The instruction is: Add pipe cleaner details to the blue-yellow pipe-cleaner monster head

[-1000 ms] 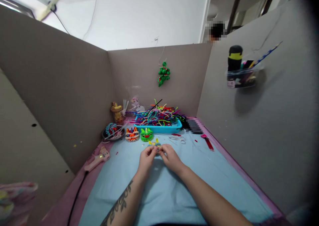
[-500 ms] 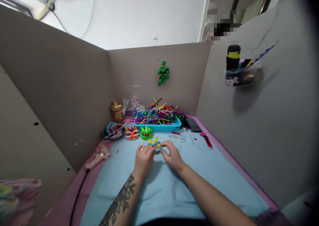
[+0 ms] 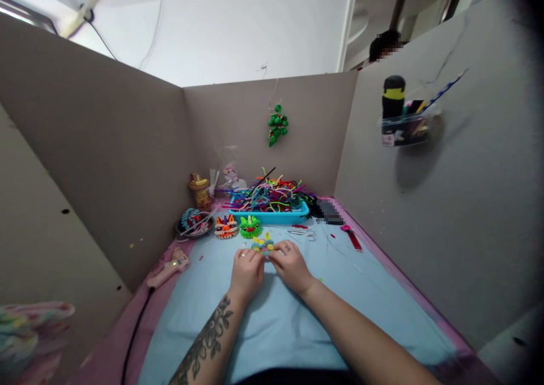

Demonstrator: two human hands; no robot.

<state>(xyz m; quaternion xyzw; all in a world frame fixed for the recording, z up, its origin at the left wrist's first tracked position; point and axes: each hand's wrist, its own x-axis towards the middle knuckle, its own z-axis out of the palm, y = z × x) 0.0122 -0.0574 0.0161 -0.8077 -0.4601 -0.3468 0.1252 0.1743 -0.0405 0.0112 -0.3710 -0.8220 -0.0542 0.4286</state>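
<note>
Blue-and-yellow fuzzy figure (image 3: 262, 246) is pinched by left hand (image 3: 247, 270) and right hand (image 3: 291, 266); judged light, soft, crushable, best held by its lower edges.

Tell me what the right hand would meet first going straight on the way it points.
The right hand would first meet the blue-and-yellow pipe-cleaner figure at its fingertips; beyond it, probably the green pipe-cleaner head, though depth is hard to judge.
</note>
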